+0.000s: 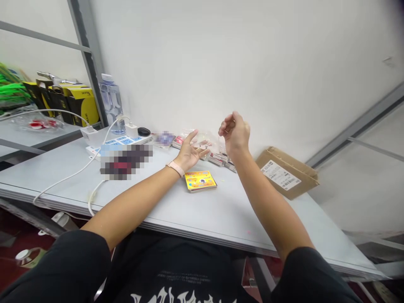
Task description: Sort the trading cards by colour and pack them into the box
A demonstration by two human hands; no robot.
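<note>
My left hand [190,154], with a pale band on its wrist, is held palm up over the table with its fingers spread. A clear, crinkled plastic film or bag [210,139] shows just behind its fingers, between my two hands; whether the hand touches it I cannot tell. My right hand [236,130] is raised to the right, its fingers curled in, and what they hold, if anything, is hidden. Below my left hand a stack of yellow printed cards [201,181] lies on the table. Several more card stacks [217,159] line the wall behind.
A cardboard box [288,172] leans against the wall at right. On the left of the white table [189,212] are a power strip [118,145] with white cables, a water bottle [112,105] and a black mouse [144,131]. Yellow-black boxes [82,105] stand on the shelf beyond.
</note>
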